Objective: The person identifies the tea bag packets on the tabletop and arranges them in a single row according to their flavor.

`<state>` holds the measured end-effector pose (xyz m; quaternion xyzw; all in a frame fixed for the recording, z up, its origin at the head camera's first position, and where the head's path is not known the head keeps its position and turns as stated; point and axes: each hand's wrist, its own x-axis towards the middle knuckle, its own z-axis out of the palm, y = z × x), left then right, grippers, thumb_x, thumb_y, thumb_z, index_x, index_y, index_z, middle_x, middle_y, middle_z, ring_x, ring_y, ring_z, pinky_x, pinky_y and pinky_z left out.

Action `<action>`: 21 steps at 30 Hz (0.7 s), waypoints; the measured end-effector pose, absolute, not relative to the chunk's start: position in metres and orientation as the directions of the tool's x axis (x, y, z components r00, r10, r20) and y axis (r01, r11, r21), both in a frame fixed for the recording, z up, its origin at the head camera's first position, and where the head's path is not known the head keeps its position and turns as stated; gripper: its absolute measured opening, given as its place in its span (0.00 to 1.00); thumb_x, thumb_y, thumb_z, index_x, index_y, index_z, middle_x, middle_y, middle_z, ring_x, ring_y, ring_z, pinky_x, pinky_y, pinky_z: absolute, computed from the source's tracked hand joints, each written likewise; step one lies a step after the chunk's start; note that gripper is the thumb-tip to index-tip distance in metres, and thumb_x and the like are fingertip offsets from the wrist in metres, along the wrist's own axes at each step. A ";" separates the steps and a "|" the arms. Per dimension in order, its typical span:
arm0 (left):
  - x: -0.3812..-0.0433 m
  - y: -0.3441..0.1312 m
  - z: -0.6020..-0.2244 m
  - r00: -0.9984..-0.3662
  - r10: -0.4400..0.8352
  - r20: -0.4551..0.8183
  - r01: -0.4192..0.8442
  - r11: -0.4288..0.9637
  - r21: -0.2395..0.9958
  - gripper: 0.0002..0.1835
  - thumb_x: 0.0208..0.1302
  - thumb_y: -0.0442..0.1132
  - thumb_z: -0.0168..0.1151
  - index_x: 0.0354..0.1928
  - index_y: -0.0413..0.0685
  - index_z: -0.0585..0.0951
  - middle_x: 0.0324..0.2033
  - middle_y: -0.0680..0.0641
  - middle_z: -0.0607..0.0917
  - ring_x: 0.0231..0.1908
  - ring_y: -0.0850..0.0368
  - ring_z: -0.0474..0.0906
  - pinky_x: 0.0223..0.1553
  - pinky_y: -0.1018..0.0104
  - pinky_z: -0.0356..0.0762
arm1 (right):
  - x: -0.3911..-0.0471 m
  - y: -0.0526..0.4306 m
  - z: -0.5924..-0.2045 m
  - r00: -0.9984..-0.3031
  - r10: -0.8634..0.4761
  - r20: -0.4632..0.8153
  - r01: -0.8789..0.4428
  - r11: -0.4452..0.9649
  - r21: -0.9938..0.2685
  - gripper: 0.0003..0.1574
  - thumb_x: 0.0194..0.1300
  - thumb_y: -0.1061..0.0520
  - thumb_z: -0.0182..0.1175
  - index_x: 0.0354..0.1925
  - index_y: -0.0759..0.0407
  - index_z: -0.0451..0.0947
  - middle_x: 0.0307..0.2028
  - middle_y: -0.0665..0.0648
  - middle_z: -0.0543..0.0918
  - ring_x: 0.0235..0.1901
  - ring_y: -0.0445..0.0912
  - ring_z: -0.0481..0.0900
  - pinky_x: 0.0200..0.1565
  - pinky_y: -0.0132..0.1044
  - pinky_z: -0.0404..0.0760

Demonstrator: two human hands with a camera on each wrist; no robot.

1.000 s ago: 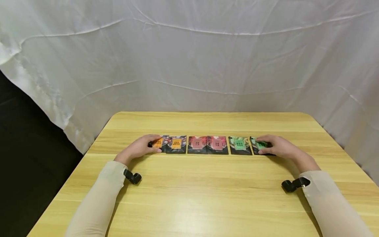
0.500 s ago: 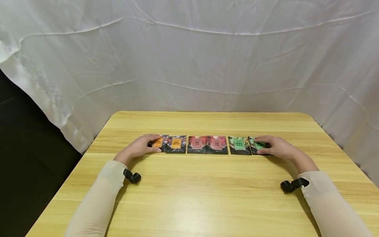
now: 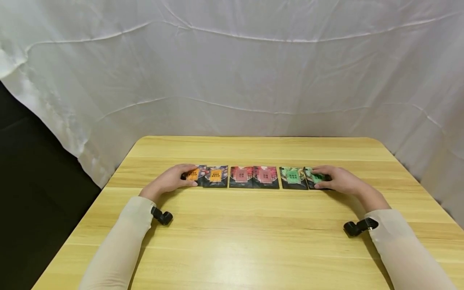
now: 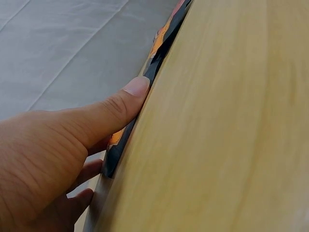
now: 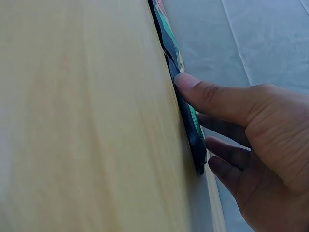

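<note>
Flat sachets lie in one row on the table: orange-labelled, red-labelled and green-labelled pairs, all with black lower parts. My left hand [image 3: 170, 178] spans the outermost orange-labelled sachet [image 3: 193, 175], thumb [image 4: 137, 87] on its near edge and fingers round its far and outer side. The other orange-labelled sachet [image 3: 215, 176] sits right beside it. At the row's other end, my right hand [image 3: 342, 180] grips the outermost green-labelled sachet [image 3: 317, 177] the same way, thumb [image 5: 187, 81] on the near edge. It touches or slightly overlaps the other green-labelled sachet [image 3: 293, 177]. Both hands partly cover their sachets.
Two red-labelled sachets [image 3: 241, 176] sit side by side mid-row, with narrow gaps to the pairs on either side. The wooden table [image 3: 232, 237] reaches back to a pale curtain [image 3: 232, 80]. Black cloth [image 3: 36, 181] hangs at the left. Small black cameras [image 3: 162, 216] are strapped to both wrists.
My right hand has slid its green-labelled sachet slightly left, up against its neighbour, then stayed still over the last half second. The left hand keeps its place.
</note>
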<state>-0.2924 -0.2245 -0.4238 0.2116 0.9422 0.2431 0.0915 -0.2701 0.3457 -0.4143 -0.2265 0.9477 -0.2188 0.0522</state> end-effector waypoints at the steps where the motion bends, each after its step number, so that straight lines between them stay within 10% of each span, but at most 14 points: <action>1: -0.292 -0.224 -0.424 -0.893 0.444 -0.069 0.356 0.792 0.495 0.43 0.62 0.61 0.64 0.74 0.52 0.63 0.71 0.41 0.63 0.71 0.39 0.55 0.69 0.41 0.54 | -0.270 0.345 -0.414 -0.892 -0.453 0.001 -0.407 0.801 -0.438 0.38 0.65 0.43 0.65 0.65 0.62 0.73 0.66 0.67 0.69 0.65 0.68 0.61 0.62 0.66 0.62; 21: -0.292 -0.226 -0.424 -0.891 0.453 -0.042 0.380 0.791 0.480 0.42 0.62 0.59 0.65 0.73 0.50 0.65 0.70 0.42 0.66 0.69 0.40 0.59 0.68 0.41 0.57 | -0.267 0.341 -0.409 -0.901 -0.434 0.003 -0.390 0.806 -0.445 0.41 0.66 0.42 0.64 0.67 0.65 0.70 0.67 0.69 0.66 0.65 0.69 0.60 0.62 0.67 0.61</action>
